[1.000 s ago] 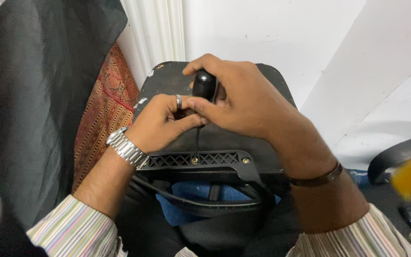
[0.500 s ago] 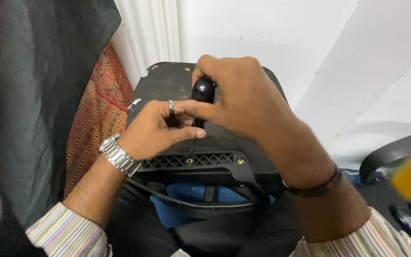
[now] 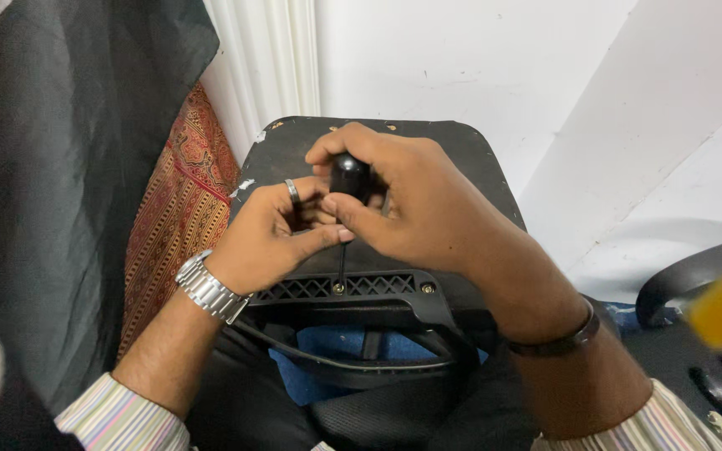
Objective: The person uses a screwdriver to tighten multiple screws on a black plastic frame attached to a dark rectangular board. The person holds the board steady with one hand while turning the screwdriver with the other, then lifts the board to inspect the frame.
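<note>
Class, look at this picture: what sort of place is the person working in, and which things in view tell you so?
Probably an ordinary room in a home or small office, not a workshop: plain white walls, a dark curtain beside a patterned red cloth, and an office chair being worked on with a screwdriver.

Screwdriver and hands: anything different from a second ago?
Hardly. The left hand has eased its fingers a little lower along the shank. The right hand keeps its grip on the screwdriver handle, tip still on the screw in the black chair bracket. Nothing taken up or let go.
</note>
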